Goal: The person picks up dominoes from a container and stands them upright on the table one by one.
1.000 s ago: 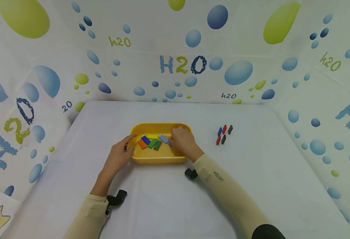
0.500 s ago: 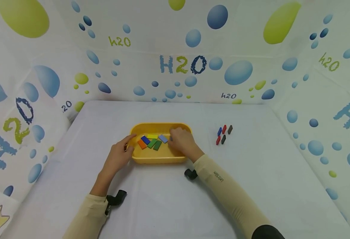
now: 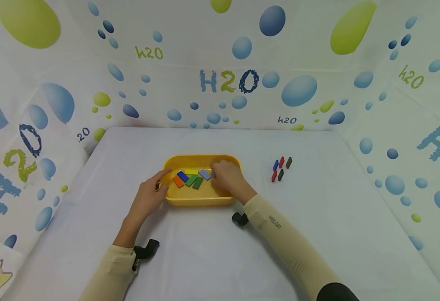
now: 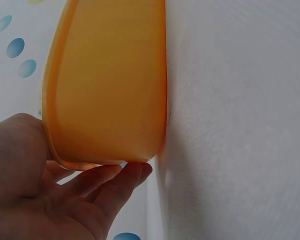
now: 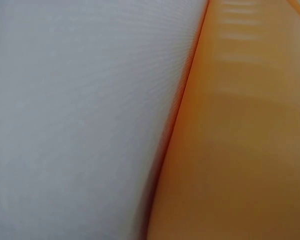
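A yellow tray (image 3: 200,201) sits on the table. My left hand (image 3: 152,195) holds its left end; in the left wrist view the thumb is at the rim and the fingers (image 4: 121,190) lie against the outer wall. My right hand (image 3: 230,177) reaches into the tray's right side, fingers bent downward, a sliver of blue block (image 3: 213,174) showing at the fingertips. Left of it lie a light blue block (image 3: 204,174), a yellow block (image 3: 191,172), a dark blue block (image 3: 182,176), an orange block (image 3: 178,181) and two green blocks (image 3: 197,183). The right wrist view shows only tray wall (image 5: 235,150) and cloth.
Right of the tray, several small red, blue and black blocks (image 3: 281,169) stand upright on the white cloth (image 3: 310,200). A patterned sheet (image 3: 182,96) rises behind the table and along both sides.
My right hand has shifted slightly within the tray. The bit of blue at its fingertips showed lower a second ago and was out of sight midway. My left hand stays put.
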Demonstrator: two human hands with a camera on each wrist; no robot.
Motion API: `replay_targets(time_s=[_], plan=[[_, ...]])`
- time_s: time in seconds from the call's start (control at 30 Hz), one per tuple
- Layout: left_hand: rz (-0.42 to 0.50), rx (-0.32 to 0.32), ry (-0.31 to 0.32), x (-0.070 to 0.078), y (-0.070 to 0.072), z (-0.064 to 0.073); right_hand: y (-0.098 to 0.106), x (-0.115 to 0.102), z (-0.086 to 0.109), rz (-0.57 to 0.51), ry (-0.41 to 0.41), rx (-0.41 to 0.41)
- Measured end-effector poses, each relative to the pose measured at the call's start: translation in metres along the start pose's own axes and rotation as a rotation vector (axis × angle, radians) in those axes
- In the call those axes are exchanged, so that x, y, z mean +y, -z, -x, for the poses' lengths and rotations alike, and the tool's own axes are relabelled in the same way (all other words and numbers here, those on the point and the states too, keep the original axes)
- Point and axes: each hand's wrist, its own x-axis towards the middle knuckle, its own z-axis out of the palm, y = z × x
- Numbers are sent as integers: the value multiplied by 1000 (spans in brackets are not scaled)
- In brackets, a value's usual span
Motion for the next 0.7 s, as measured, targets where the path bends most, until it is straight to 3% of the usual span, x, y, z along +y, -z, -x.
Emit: replay_targets(time_s=[0.23, 0.7], plan=[[-10, 13, -9, 0, -1, 0, -1, 0, 0, 5, 14, 44], [-8, 6, 4, 2, 0, -1, 2, -2, 3, -63, -41, 45]])
